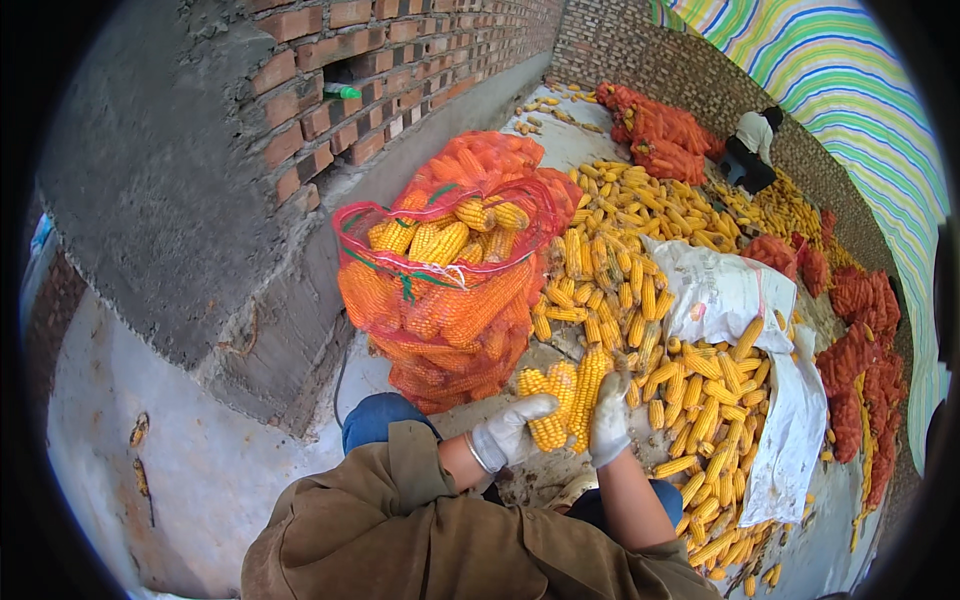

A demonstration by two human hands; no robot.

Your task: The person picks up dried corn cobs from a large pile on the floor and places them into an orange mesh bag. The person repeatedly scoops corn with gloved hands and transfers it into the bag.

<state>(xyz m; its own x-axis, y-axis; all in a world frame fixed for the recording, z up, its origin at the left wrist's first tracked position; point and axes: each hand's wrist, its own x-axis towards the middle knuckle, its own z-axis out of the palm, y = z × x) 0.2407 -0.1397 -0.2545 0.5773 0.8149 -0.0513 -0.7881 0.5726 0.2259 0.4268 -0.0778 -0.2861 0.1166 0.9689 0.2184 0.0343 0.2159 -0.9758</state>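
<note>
Both hands wear whitish work gloves. My left hand (516, 431) grips yellow corn cobs (553, 397) from the left, its fingers partly hidden behind them. My right hand (611, 420) presses a long corn cob (589, 394) from the right, beside the others. The cobs are held close together between the two hands, above the floor. Just beyond them stands a red mesh sack (450, 322) filled with cobs, its mouth open and more cobs showing at the top. A large heap of loose corn cobs (709, 420) spreads to the right of my right hand.
A white woven sack (784, 442) lies over part of the heap. A brick wall (360, 45) and a rough concrete block (187, 187) border the left. Filled red mesh sacks (660, 135) stand farther back and along the right. A person (750, 150) bends near the far heap. Striped sheeting hangs at upper right.
</note>
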